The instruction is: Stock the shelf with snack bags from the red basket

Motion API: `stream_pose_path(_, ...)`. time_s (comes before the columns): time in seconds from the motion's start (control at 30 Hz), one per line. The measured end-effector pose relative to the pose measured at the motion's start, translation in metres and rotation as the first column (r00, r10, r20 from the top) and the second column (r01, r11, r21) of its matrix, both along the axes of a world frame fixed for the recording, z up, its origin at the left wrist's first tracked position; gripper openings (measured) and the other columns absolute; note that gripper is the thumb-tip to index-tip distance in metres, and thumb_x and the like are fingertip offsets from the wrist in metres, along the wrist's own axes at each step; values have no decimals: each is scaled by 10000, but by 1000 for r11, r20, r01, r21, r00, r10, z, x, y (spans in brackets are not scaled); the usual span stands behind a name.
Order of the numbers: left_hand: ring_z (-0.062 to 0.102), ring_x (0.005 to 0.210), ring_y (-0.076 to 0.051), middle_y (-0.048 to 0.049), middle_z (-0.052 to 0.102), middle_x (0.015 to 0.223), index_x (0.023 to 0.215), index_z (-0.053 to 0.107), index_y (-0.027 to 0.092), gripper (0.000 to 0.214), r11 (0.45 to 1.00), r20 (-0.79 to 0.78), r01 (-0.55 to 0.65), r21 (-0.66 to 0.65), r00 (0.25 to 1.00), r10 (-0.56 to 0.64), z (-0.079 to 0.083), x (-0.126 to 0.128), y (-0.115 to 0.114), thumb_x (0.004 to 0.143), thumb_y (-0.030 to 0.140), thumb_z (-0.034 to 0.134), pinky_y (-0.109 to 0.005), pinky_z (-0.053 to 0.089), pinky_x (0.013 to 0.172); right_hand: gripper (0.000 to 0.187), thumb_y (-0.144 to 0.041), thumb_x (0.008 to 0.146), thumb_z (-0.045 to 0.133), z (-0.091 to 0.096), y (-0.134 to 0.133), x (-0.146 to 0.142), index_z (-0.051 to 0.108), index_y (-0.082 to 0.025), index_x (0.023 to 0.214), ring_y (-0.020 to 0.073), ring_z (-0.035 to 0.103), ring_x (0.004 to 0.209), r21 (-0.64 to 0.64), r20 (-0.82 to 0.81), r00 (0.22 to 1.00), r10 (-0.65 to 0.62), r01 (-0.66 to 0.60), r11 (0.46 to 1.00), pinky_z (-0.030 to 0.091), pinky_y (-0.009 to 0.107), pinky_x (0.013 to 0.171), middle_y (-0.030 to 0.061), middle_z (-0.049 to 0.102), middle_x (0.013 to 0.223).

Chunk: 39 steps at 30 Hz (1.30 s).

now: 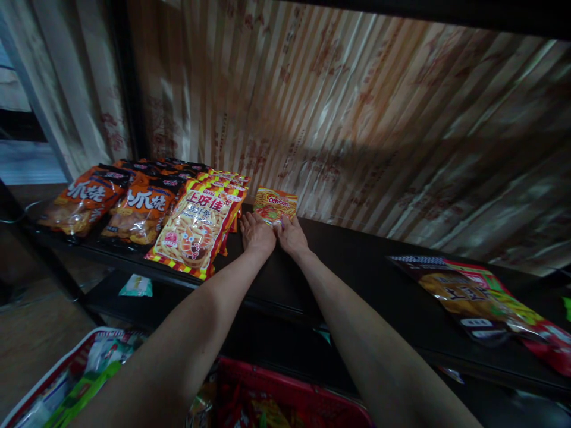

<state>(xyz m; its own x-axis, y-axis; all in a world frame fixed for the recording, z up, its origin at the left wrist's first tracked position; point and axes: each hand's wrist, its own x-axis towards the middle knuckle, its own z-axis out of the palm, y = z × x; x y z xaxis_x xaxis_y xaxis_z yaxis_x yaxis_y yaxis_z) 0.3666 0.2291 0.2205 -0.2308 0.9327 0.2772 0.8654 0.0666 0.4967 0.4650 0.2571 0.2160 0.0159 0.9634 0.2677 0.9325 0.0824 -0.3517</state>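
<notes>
At the back of the black shelf, a small orange-and-yellow snack packet (275,202) with a noodle picture leans near the curtain. My left hand (257,233) lies at its lower left corner, fingers stretched forward, close to the prawn snack bags. Fingers of my right hand (292,235) are closed on the packet's lower right edge; their tips are partly hidden. Just left of my hands, a row of red-and-yellow prawn snack bags (196,226) leans back. Beyond it are rows of orange-and-black snack bags (140,208).
Brown, red and yellow food bags (468,291) lie on the shelf at right. Below stand a red basket (294,386) and a white-rimmed basket (57,368) holding packets. A small teal packet (136,286) sits on the lower shelf. A patterned curtain (357,119) hangs behind.
</notes>
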Motion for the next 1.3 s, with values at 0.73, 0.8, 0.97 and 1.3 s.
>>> stream_pose_path(0.73, 225, 1389, -313, -272, 310, 1452, 1359, 353, -89, 560, 995, -7, -3, 102, 1000, 4, -3, -1, 1, 883, 205, 328, -438, 187, 1135, 549, -350, 903, 300, 14, -44, -1, 480, -20, 1303, 274, 290, 1378, 287, -90, 993, 78, -49, 957, 258, 435, 1124, 198, 399, 1435)
stream_pose_path(0.8, 238, 1388, -297, -258, 322, 1450, 1360, 369, -64, 529, 994, -11, 17, 109, 1000, -16, 1, -2, -3, 883, 155, 302, -440, 209, 1130, 538, -351, 905, 287, 19, -59, -3, 495, -40, 1291, 247, 324, 1366, 302, -115, 983, 141, -101, 948, 255, 435, 1128, 182, 431, 1418)
stream_pose_path(0.97, 304, 1366, -253, -215, 393, 1426, 1352, 405, -8, 508, 984, 50, 112, 139, 992, -119, 15, -1, -41, 869, 85, 282, -406, 276, 1114, 491, -339, 888, 311, 28, -94, -9, 529, -111, 1265, 207, 392, 1329, 276, -243, 945, 220, -150, 949, 292, 414, 1119, 125, 498, 1375)
stream_pose_path(1.3, 253, 1391, -220, -154, 409, 1434, 1323, 446, 95, 447, 735, 101, -37, 677, 994, -43, 23, -107, -145, 913, 228, 328, -443, 251, 1129, 658, -565, 878, 340, 46, -134, -67, 369, -172, 1405, 229, 424, 1310, 37, -593, 786, 173, -188, 982, 328, 401, 1088, 88, 445, 1425)
